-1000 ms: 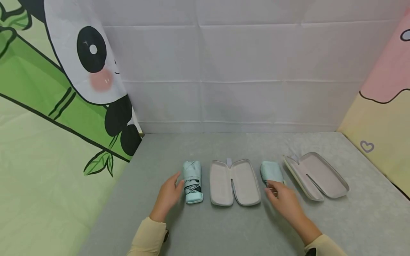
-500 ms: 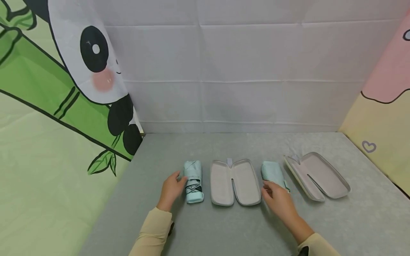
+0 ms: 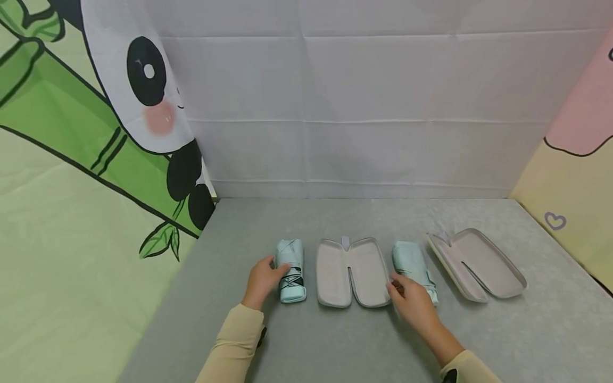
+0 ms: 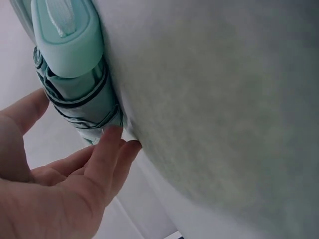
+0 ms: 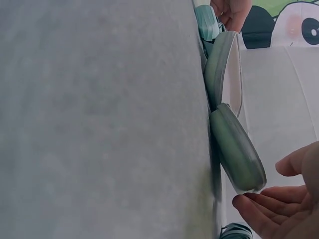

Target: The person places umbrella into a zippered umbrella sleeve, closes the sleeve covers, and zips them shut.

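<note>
A folded mint-green umbrella (image 3: pixel 290 249) lies at the left on the grey table. My left hand (image 3: pixel 262 281) grips it, thumb over its top and fingers along its left side; its pale handle end and cord (image 4: pixel 70 55) show in the left wrist view. In the middle lies an unzipped hard case (image 3: pixel 333 274), green outside and light grey inside, spread flat. My right hand (image 3: pixel 413 302) has its fingertips right at the case's right edge, with the thumb (image 5: pixel 294 162) held apart. Beyond that hand lies a second folded mint umbrella (image 3: pixel 409 258), partly hidden by it.
A second opened case (image 3: pixel 488 266) lies slanted at the right of the table (image 3: pixel 364 346). A white cloth wall (image 3: pixel 359 106) closes off the back. Printed cloths hang at both sides, a panda cloth (image 3: pixel 143 122) left and a pink and yellow cloth (image 3: pixel 570 186) right.
My left hand has moved from beside the left umbrella onto it, thumb now over its top. My right hand has shifted left, away from the right umbrella to the middle case's edge.
</note>
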Demonstrator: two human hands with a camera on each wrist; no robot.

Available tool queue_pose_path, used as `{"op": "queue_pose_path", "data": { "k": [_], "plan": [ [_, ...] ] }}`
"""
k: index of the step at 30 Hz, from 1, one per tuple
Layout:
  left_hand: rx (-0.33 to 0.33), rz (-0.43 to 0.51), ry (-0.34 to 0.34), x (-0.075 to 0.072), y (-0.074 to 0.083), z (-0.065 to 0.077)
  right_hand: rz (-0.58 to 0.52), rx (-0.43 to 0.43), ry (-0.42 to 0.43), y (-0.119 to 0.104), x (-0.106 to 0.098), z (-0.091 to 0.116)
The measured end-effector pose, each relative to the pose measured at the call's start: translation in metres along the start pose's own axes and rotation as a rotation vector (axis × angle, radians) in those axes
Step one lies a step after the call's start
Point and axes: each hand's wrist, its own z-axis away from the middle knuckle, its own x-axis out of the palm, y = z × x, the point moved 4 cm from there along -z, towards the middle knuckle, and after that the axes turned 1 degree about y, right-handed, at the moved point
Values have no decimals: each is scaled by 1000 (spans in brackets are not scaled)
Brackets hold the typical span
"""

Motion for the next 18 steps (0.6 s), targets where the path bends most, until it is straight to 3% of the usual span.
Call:
{"op": "queue_pose_path", "data": {
  "k": [4, 10, 18],
  "plan": [
    [10, -35, -16, -1, -3, -1, 8, 16, 4, -5, 4, 6],
    [-59, -30, -52, 0, -5, -4, 6, 22, 0, -5, 4, 6],
    [-151, 74, -72, 0, -8, -4, 5, 35, -13, -4, 5, 7]
  ]
}}
